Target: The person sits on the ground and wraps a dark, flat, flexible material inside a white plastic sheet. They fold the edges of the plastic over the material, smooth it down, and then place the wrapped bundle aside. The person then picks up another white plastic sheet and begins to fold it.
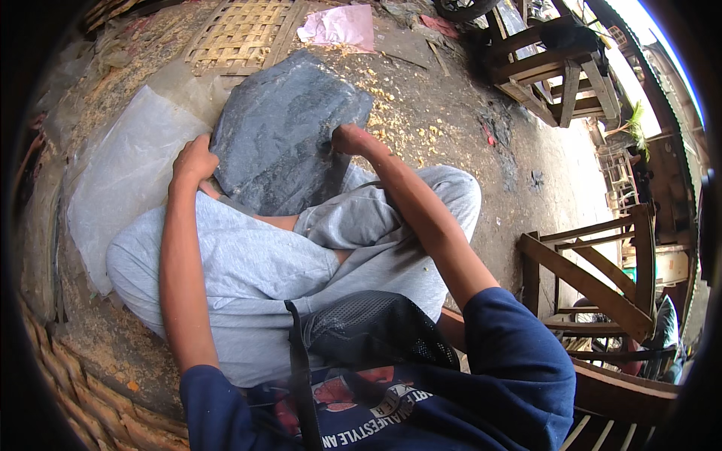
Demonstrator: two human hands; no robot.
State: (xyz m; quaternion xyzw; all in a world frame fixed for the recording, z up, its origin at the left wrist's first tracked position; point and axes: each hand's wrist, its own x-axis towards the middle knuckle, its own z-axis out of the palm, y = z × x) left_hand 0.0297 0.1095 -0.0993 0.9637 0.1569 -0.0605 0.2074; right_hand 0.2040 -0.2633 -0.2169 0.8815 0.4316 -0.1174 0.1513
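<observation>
A dark grey plastic sheet [282, 129] lies spread on the ground before my crossed legs, creased and dusty. My left hand [194, 160] is curled at its left edge, with the fingertips partly hidden. On the opposite side, my right hand [351, 140] is closed in a fist on the sheet's right part, where the plastic gathers into folds. A translucent plastic sheet [138, 152] lies flat to the left, reaching beside my left forearm and knee.
A woven bamboo panel [240, 34] and a crumpled pink sheet [338, 27] lie beyond the dark plastic. Yellowish crumbs [389, 121] are scattered on the ground. Wooden frames [592, 270] stand at right, with a wooden stand [555, 73] farther off. Stacked slats [96, 389] border the lower left.
</observation>
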